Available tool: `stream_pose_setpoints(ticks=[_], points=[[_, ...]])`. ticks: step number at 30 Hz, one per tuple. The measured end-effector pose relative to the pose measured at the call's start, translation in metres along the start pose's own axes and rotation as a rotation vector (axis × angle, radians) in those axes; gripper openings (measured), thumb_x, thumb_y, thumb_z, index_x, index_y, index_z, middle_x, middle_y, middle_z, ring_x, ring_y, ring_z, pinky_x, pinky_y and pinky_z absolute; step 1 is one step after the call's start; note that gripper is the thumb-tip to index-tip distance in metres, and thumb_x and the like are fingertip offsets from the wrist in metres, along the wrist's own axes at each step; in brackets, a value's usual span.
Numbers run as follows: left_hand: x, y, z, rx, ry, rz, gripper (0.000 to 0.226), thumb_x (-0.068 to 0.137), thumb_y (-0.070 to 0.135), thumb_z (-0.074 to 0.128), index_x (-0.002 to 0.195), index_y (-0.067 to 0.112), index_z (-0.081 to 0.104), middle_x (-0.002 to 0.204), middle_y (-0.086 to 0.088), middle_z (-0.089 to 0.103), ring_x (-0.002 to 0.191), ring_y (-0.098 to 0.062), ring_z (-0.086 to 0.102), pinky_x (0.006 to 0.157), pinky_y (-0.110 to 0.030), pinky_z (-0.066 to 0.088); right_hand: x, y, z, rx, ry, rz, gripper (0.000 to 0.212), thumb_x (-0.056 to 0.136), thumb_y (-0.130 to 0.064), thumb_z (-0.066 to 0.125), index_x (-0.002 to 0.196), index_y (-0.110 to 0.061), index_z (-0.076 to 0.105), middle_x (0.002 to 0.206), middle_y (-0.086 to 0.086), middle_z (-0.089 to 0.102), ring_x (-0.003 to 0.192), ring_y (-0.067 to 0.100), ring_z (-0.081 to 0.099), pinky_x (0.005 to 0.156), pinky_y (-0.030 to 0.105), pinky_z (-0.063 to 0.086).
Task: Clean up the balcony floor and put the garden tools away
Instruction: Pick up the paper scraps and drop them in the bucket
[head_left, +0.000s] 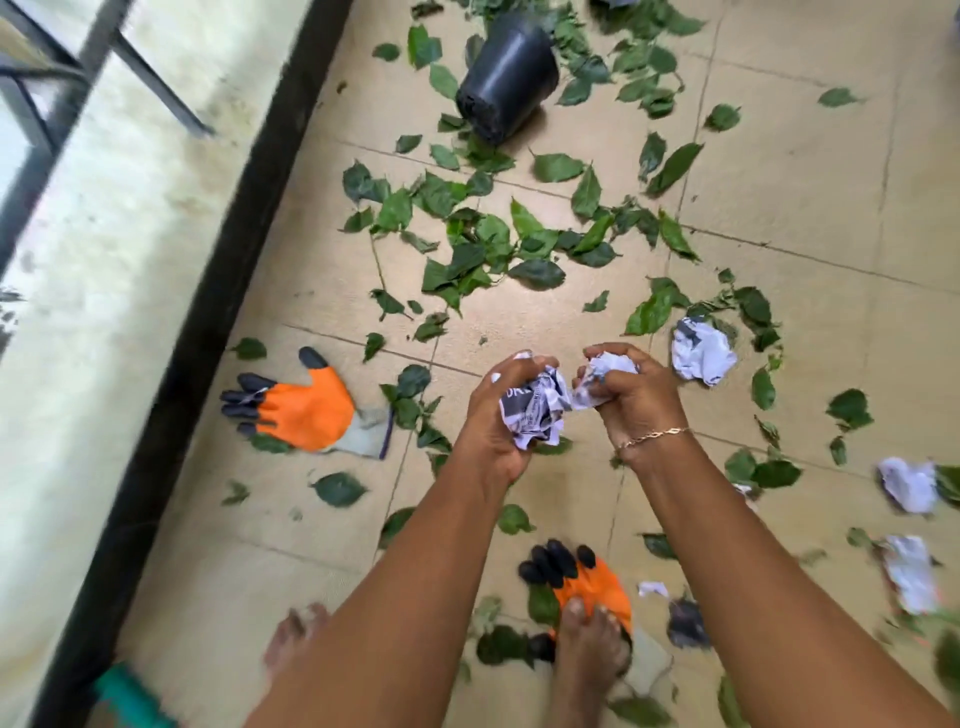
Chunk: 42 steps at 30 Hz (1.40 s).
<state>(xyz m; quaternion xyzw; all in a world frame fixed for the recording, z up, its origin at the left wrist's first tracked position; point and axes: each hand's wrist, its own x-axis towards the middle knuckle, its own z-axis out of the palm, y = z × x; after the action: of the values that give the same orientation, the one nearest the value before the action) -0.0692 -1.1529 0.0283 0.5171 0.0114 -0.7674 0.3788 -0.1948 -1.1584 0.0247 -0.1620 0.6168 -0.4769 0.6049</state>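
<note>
Left hand (506, 410) grasping crumpled newspaper (535, 410); right hand (631, 395) clenching paper ball (605, 382); leaves (488, 244), orange glove (306, 410) on floor (779, 171).

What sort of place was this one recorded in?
Probably a home balcony used for potted plants: a beige tiled floor runs along a pale wall with a dark metal railing, and a tipped-over black plastic plant pot, scattered green leaves and an orange-and-black gardening glove lie on the tiles.

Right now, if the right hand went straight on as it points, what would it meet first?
Probably the scattered leaves just beyond the right hand, though its height above them is unclear.
</note>
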Motion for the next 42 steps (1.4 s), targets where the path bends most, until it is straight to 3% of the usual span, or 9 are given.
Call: stream_pose_setpoints(ticks=[2, 5, 11, 13, 17, 22, 31, 36, 42], points=[[-0.036, 0.003, 0.02, 0.014, 0.016, -0.01, 0.034, 0.093, 0.015, 0.05, 0.125, 0.003, 0.054, 0.122, -0.012, 0.059, 0.105, -0.019, 0.061, 0.075, -0.029, 0.053, -0.042, -0.029, -0.002, 0.004, 0.06, 0.029, 0.04, 0.065, 0.026, 0.037, 0.068, -0.005, 0.062, 0.046, -0.001, 0.058, 0.042, 0.012, 0.053, 0.046, 0.015, 0.04], [-0.088, 0.01, 0.057, 0.043, -0.003, -0.077, 0.042, 0.103, 0.018, 0.03, 0.142, 0.004, 0.035, 0.144, -0.014, 0.042, 0.128, -0.036, 0.044, 0.075, -0.034, 0.051, -0.101, -0.078, -0.014, 0.012, 0.15, 0.059, 0.037, 0.067, 0.026, 0.039, 0.07, -0.004, 0.06, 0.045, -0.003, 0.058, 0.04, 0.011, 0.051, 0.045, 0.016, 0.04], [-0.197, 0.019, 0.143, 0.149, 0.057, -0.182, 0.059, 0.083, 0.026, 0.069, 0.131, -0.001, 0.047, 0.138, -0.013, 0.049, 0.124, -0.032, 0.049, 0.093, -0.04, 0.041, -0.195, -0.187, -0.05, 0.014, 0.235, 0.115, 0.033, 0.045, 0.0, 0.045, 0.073, -0.006, 0.061, 0.044, -0.007, 0.059, 0.039, 0.007, 0.053, 0.044, 0.016, 0.039], [-0.227, 0.019, 0.178, 0.188, 0.088, -0.168, 0.032, 0.097, 0.02, 0.048, 0.119, -0.003, 0.055, 0.129, -0.02, 0.054, 0.112, -0.033, 0.059, 0.086, -0.038, 0.047, -0.219, -0.224, -0.066, 0.036, 0.269, 0.121, 0.035, 0.045, -0.001, 0.045, 0.076, -0.007, 0.06, 0.044, -0.01, 0.06, 0.04, 0.006, 0.054, 0.045, 0.016, 0.039], [-0.275, 0.022, 0.253, 0.191, 0.064, -0.139, 0.028, 0.102, 0.02, 0.036, 0.089, 0.008, 0.058, 0.083, -0.011, 0.066, 0.059, -0.018, 0.068, 0.057, -0.026, 0.056, -0.253, -0.298, -0.096, 0.08, 0.317, 0.063, 0.031, 0.044, 0.0, 0.042, 0.068, -0.008, 0.06, 0.044, -0.012, 0.058, 0.043, 0.007, 0.051, 0.045, 0.014, 0.034], [-0.305, 0.028, 0.323, 0.299, -0.022, -0.132, 0.021, 0.094, 0.016, 0.049, 0.089, 0.002, 0.063, 0.079, -0.01, 0.07, 0.058, -0.017, 0.068, 0.054, -0.022, 0.054, -0.275, -0.363, -0.127, 0.202, 0.347, 0.014, 0.03, 0.041, 0.006, 0.041, 0.065, -0.001, 0.058, 0.046, -0.003, 0.057, 0.04, 0.01, 0.05, 0.042, 0.013, 0.035], [-0.275, 0.068, 0.426, 0.258, -0.006, -0.184, 0.027, 0.098, 0.018, 0.044, 0.092, -0.003, 0.061, 0.067, -0.013, 0.07, 0.052, -0.023, 0.067, 0.047, -0.027, 0.054, -0.234, -0.443, -0.132, 0.353, 0.459, 0.04, 0.033, 0.04, 0.008, 0.04, 0.068, 0.003, 0.057, 0.045, 0.006, 0.054, 0.044, 0.022, 0.049, 0.042, 0.016, 0.037], [-0.221, 0.117, 0.506, 0.41, -0.071, -0.156, 0.016, 0.093, 0.014, 0.053, 0.093, 0.0, 0.062, 0.091, -0.019, 0.064, 0.07, -0.028, 0.064, 0.064, -0.032, 0.054, -0.15, -0.515, -0.127, 0.487, 0.513, 0.05, 0.036, 0.042, 0.012, 0.04, 0.074, 0.007, 0.057, 0.046, 0.007, 0.057, 0.037, 0.017, 0.051, 0.041, 0.016, 0.038], [-0.15, 0.189, 0.608, 0.556, -0.1, -0.068, 0.013, 0.091, 0.008, 0.055, 0.085, 0.0, 0.062, 0.091, -0.025, 0.065, 0.073, -0.03, 0.063, 0.072, -0.036, 0.049, -0.052, -0.598, -0.117, 0.585, 0.537, 0.032, 0.04, 0.039, 0.009, 0.039, 0.075, 0.008, 0.057, 0.05, 0.01, 0.054, 0.037, 0.018, 0.05, 0.04, 0.016, 0.039]])
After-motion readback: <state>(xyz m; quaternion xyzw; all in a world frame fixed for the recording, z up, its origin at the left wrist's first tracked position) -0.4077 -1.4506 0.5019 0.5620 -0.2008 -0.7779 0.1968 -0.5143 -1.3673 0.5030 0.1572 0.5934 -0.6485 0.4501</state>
